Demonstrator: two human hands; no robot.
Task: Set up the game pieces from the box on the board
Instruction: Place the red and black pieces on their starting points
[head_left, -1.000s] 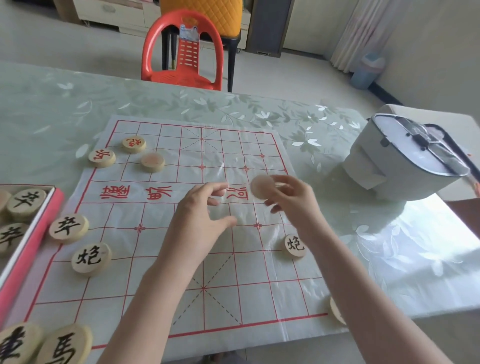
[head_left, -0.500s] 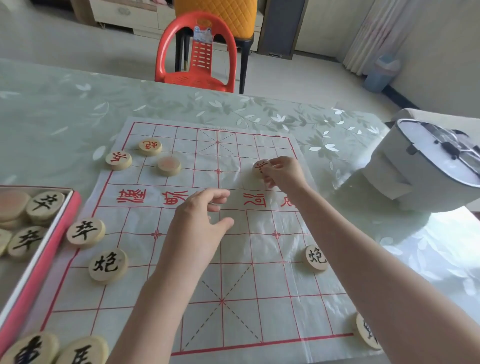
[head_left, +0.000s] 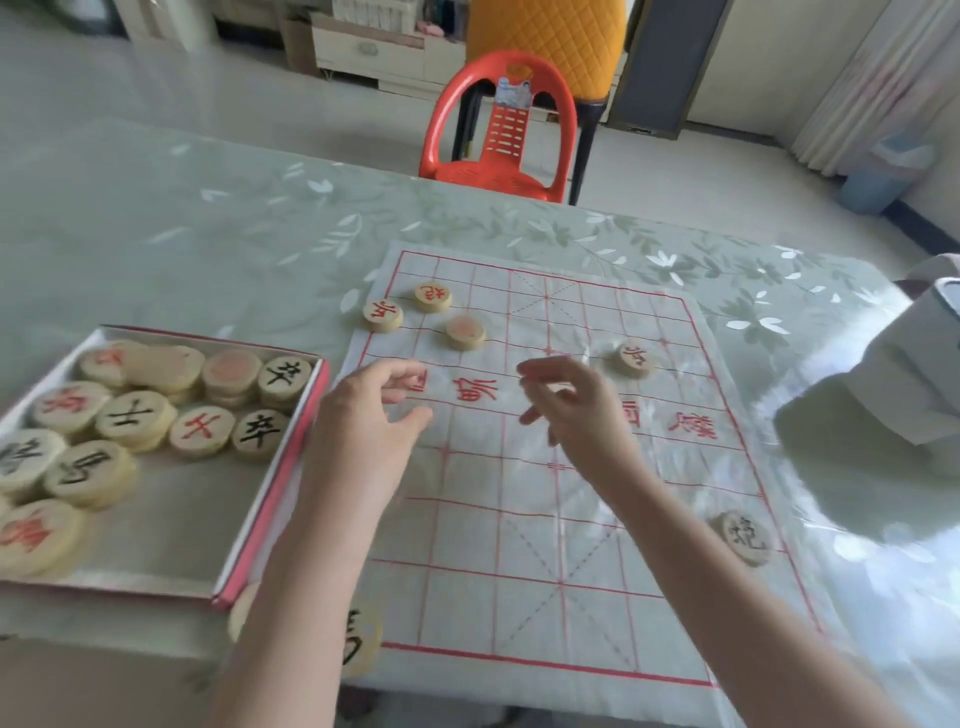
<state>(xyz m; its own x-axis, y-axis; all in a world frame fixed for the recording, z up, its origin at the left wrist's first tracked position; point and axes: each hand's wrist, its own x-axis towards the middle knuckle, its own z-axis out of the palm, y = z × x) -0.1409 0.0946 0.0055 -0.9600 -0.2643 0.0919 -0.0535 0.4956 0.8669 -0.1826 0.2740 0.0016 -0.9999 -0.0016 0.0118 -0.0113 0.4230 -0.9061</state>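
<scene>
Left hand (head_left: 363, 421) hovers over the left part of the board (head_left: 467, 545), near mid-frame. Its fingers are loosely bent, the thumb stands apart, and it holds nothing. Just to its right, the right hand (head_left: 576, 410) hangs over the row of red characters across the middle of the board. Its fingers are also slack and bent around nothing, and blur softens the fingertips.

Above and right of the right hand, a red-lettered piece (head_left: 635, 358) lies flat on the board, apart from the fingers. Three pieces (head_left: 432, 296) sit close together near the board's upper left corner. A black-lettered piece (head_left: 744, 536) lies at the board's right edge, lower right of the frame. A half-hidden piece (head_left: 363, 644) shows at the board's lower left corner, behind the forearm of the left hand.

At the left of the frame, the open box (head_left: 270, 493) with its red rim lies beside the board. It holds many round pieces (head_left: 135, 418) marked in red or black, some stacked.

Everything rests on a pale green, leaf-patterned surface (head_left: 208, 234). A red chair (head_left: 498, 140) stands beyond its far edge, and a white appliance (head_left: 883, 395) sits at the right edge of the frame.
</scene>
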